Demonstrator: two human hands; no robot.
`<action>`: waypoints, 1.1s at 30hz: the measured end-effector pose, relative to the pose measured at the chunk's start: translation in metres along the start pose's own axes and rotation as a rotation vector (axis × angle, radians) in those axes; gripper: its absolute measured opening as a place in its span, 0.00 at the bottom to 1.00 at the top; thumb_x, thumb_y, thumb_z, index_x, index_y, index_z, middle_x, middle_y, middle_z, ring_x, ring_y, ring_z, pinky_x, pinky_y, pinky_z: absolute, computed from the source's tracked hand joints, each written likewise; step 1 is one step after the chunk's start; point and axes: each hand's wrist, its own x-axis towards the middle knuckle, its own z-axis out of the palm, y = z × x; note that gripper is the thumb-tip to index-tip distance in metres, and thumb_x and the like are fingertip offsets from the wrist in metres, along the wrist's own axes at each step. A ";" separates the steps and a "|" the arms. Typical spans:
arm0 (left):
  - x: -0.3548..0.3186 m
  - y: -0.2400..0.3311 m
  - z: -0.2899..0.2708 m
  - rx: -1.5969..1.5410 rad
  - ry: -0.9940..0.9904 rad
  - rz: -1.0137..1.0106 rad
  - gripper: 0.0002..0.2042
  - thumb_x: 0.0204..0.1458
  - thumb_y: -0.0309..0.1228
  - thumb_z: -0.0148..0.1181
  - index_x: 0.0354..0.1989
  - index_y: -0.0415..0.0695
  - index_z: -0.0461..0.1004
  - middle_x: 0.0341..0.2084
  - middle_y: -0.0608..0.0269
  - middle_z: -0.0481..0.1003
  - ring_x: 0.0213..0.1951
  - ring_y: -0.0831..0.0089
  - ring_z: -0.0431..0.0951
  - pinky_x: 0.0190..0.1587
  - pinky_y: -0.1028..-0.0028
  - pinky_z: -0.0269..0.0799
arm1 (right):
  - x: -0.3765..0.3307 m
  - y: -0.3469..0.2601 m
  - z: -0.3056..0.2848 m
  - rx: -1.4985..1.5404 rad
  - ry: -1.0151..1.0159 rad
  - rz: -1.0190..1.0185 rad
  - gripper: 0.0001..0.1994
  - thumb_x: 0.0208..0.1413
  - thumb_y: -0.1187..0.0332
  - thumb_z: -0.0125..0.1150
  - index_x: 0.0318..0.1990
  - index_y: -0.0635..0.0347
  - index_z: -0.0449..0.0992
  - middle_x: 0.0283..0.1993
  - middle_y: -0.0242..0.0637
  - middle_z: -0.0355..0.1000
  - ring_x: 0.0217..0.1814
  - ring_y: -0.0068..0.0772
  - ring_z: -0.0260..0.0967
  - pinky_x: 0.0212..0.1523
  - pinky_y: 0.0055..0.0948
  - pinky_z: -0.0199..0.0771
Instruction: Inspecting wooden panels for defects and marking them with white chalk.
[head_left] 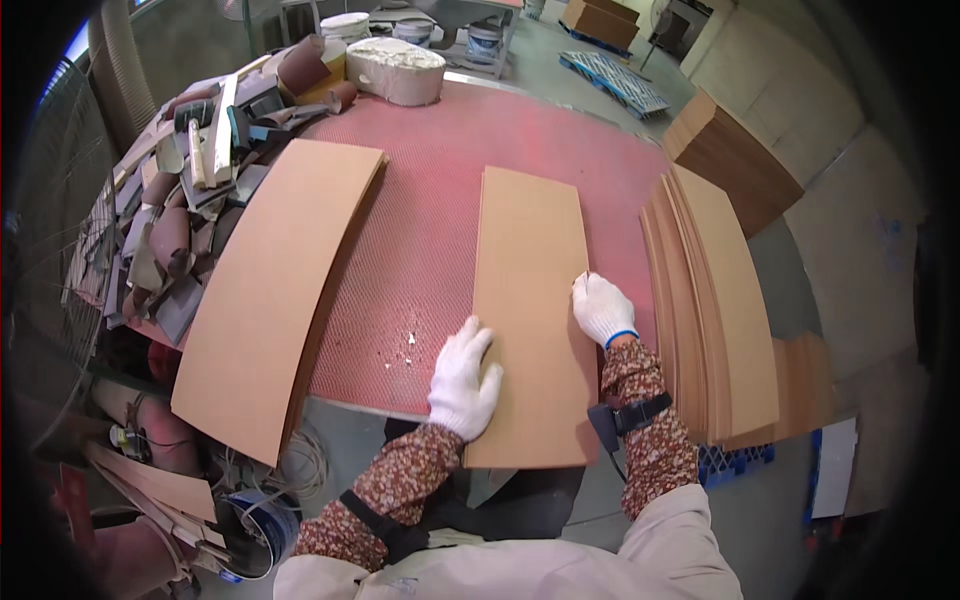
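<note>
The left hand [464, 382] lies spread on the middle panels [532, 310]; the right hand [604, 308] curls at their right edge, grip unclear. Handling them looks begun, unfinished.

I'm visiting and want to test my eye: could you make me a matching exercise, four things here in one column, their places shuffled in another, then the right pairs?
Things:
1. Left hand
2. Right hand
3. Oval white object
4. Heap of rolls and scraps

Places:
A. At the far end of the red tabletop
B. At the right edge of the middle boards
C. Left of the leftmost boards
D. At the left edge of the middle boards

Pairs: 1-D, 2-B, 3-A, 4-C
</note>
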 end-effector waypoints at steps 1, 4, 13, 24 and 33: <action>0.001 0.000 -0.001 -0.010 0.009 -0.004 0.25 0.58 0.25 0.63 0.66 0.36 0.71 0.71 0.35 0.67 0.72 0.40 0.66 0.75 0.51 0.61 | -0.023 -0.006 -0.004 -0.022 0.018 -0.003 0.25 0.75 0.52 0.40 0.47 0.63 0.81 0.44 0.62 0.82 0.49 0.68 0.80 0.52 0.65 0.79; 0.004 -0.001 0.002 -0.024 0.028 0.009 0.26 0.58 0.26 0.63 0.66 0.36 0.71 0.71 0.35 0.67 0.73 0.41 0.66 0.76 0.53 0.60 | -0.078 -0.002 -0.006 -0.023 0.011 0.012 0.24 0.75 0.53 0.41 0.46 0.62 0.79 0.43 0.60 0.82 0.46 0.68 0.81 0.49 0.65 0.80; 0.008 -0.005 0.005 -0.003 -0.014 -0.009 0.26 0.59 0.27 0.61 0.67 0.34 0.70 0.72 0.37 0.65 0.74 0.44 0.64 0.77 0.55 0.59 | -0.216 0.007 -0.005 -0.104 -0.019 -0.052 0.15 0.75 0.56 0.46 0.45 0.56 0.74 0.32 0.49 0.78 0.30 0.58 0.81 0.30 0.57 0.80; 0.008 -0.005 0.003 -0.040 -0.019 -0.019 0.26 0.60 0.26 0.61 0.67 0.32 0.71 0.73 0.37 0.65 0.75 0.46 0.64 0.78 0.56 0.58 | -0.315 -0.007 0.001 0.028 0.123 0.062 0.15 0.74 0.57 0.54 0.37 0.58 0.75 0.20 0.49 0.76 0.22 0.58 0.78 0.24 0.53 0.76; 0.009 -0.004 0.003 -0.050 -0.027 -0.033 0.25 0.60 0.26 0.61 0.67 0.32 0.71 0.73 0.36 0.65 0.75 0.46 0.63 0.78 0.56 0.57 | -0.303 -0.026 0.002 0.039 0.126 -0.021 0.15 0.73 0.58 0.56 0.36 0.57 0.74 0.18 0.44 0.74 0.20 0.51 0.77 0.20 0.48 0.75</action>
